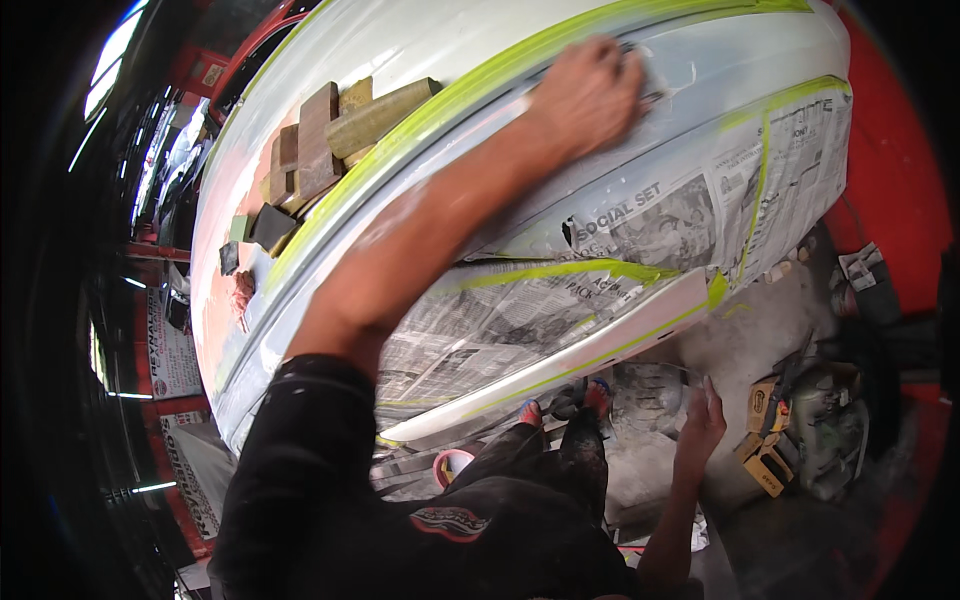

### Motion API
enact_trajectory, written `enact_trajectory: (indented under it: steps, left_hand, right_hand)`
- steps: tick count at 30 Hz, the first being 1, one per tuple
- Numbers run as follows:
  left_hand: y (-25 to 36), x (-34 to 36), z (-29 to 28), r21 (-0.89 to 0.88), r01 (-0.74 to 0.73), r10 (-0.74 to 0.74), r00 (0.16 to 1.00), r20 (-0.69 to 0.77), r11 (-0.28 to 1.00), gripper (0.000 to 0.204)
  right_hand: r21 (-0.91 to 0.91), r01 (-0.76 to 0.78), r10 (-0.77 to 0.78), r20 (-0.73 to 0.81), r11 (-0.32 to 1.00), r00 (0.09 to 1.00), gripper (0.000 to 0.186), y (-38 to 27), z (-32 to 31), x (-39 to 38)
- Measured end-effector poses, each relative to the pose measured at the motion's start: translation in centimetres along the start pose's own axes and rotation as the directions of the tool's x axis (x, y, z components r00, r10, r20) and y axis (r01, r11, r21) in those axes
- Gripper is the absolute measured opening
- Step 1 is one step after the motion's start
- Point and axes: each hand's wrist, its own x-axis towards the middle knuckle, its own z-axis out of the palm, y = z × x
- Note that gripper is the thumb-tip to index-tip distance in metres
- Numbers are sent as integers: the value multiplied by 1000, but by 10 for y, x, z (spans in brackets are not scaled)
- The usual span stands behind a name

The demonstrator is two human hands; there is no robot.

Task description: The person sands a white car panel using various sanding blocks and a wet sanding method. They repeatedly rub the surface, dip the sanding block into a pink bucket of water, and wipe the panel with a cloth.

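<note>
My left hand (590, 95) presses on the pale grey bodywork (740, 55) beside yellow-green masking tape (450, 85), its fingers closed on a dark, blurred pad (650, 92) that they largely hide. Newspaper sheets (630, 225), held by more tape, cover the panel below it. My right hand (705, 415) hangs low at the right, below the white lower trim (570, 360), fingers loosely extended with nothing visible in them. Wooden and greenish blocks (318, 140) lie on the body at upper left, with small dark pieces (272, 228) and a pink cloth (243, 290).
My feet (597, 398) stand below the bodywork near a pink bucket (450, 465). Torn cardboard boxes (768, 460), a dusty dark bundle (835, 430) and other clutter lie on the dusty floor (760, 315) at right. A red wall (895, 190) rises at the far right.
</note>
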Motion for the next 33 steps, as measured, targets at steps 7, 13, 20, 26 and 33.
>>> enact_trajectory:
  steps: [7,13,20,26,33]
  left_hand:
    - [-7,-64,-24,-71,13,-14,1000,-21,997,58]
    - [4,-16,-1,-13,-9,8,997,-82,1000,60]
    - [-3,-45,-11,-76,-71,69,997,-28,995,62]
    - [5,-34,-15,-60,-75,71,996,-61,995,54]
    - [-1,-43,-12,-141,-109,101,993,-65,984,54]
  right_hand:
    - [-77,97,-96,14,992,995,34,-29,6,-5]
    - [42,-39,41,-60,998,997,35,-3,-4,-2]
    - [8,-23,23,10,1000,1000,35,-17,-3,-1]
    - [20,-43,45,-87,999,995,34,6,-13,3]
    - [-92,96,-91,54,991,994,32,-40,14,11]
